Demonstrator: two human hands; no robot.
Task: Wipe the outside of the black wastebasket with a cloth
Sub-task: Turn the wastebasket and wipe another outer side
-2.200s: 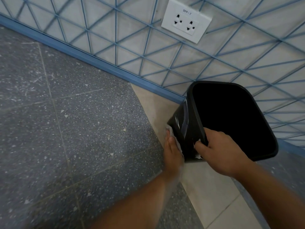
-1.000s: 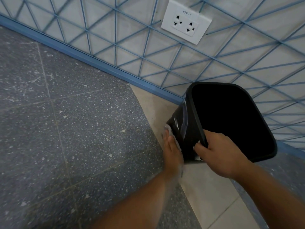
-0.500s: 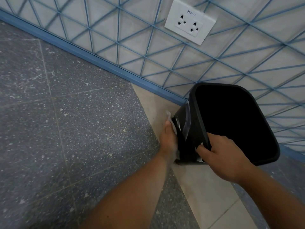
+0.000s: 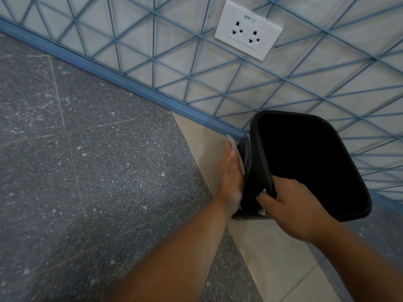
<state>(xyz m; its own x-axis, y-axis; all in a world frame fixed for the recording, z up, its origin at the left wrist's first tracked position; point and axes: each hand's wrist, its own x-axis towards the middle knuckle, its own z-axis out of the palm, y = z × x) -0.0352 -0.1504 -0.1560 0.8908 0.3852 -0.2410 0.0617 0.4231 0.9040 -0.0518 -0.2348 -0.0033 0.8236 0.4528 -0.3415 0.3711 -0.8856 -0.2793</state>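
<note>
Since the earlier frames, the left hand [image 4: 231, 175] has slid along the side of the black wastebasket [image 4: 257, 162] toward the wall, and it now lies further from the person than before. Its fingers are straight and close together, and they press a white cloth [image 4: 302, 156] flat against the outer side wall; a corner of the cloth shows beyond the fingertips. The right hand [image 4: 290, 211] has kept its place: its fingers are curled over the near rim, with the thumb outside, so it grips the rim firmly. A small piece of white shows below this hand; what it is cannot be told. The wastebasket stands on a beige floor tile [image 4: 270, 251] just beside the blue baseboard [image 4: 122, 79], tilted with its dark opening toward the camera. Its side is glossy and reflects light. A white wall socket [image 4: 248, 29] is on the wall above.
</note>
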